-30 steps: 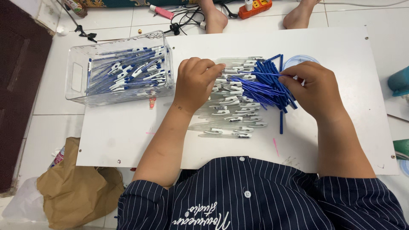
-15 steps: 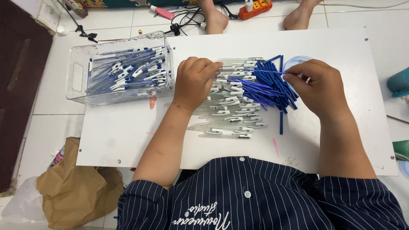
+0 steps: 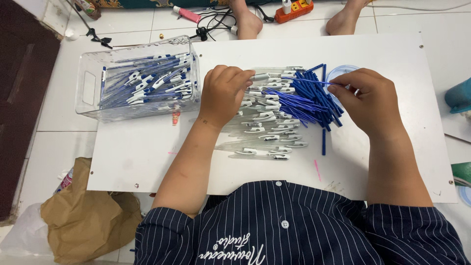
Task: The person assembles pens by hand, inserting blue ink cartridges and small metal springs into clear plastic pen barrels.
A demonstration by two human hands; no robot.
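Left hand (image 3: 223,93) is curled over the near end of a clear pen barrel (image 3: 265,77), fingertips pinching it at the top of the spread of clear barrels (image 3: 262,125) lying side by side on the white surface (image 3: 147,147). Right hand (image 3: 368,100) pinches one thin blue refill (image 3: 304,81) at its far end, thumb and forefinger closed on it, the rod pointing across toward the barrel's mouth. Under it sits the fanned heap of blue refills (image 3: 306,103), and one stray refill (image 3: 323,141) lies apart, just below the heap. These are light, slim plastic parts: the refill looks bendy and smooth, likely to flex or slip if held at mid-length, so a grip near the end seems steadier; the barrel looks stiffer and takes a firmer pinch. At the left edge a clear plastic bin (image 3: 88,88) holds a jumble of assembled blue-and-white pens (image 3: 147,81), roughly half filling it.
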